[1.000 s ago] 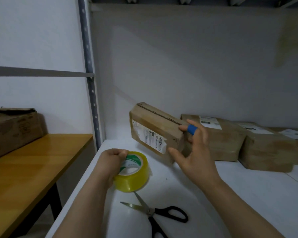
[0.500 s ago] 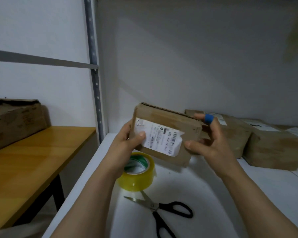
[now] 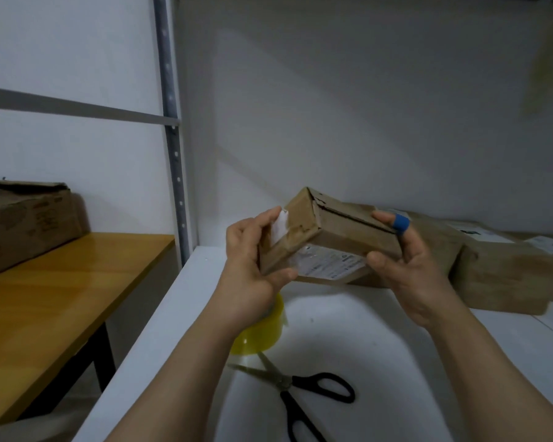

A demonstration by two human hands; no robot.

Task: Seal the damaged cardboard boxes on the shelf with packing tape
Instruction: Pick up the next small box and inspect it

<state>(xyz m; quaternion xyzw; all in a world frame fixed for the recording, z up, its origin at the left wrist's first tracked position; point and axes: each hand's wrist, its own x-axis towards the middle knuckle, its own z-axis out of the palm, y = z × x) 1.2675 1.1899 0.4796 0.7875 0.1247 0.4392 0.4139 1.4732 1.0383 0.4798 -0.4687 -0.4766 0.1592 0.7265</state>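
Two hands, left hand (image 3: 248,269) and right hand (image 3: 411,269), clasp a cardboard box (image 3: 348,239) by its ends above the shelf (image 3: 380,342). Tape roll (image 3: 262,333) and scissors (image 3: 300,384) lie beneath.

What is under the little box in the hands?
Below the box, the yellow tape roll sits on the white shelf. The left hand covers most of the roll, hiding its hole.
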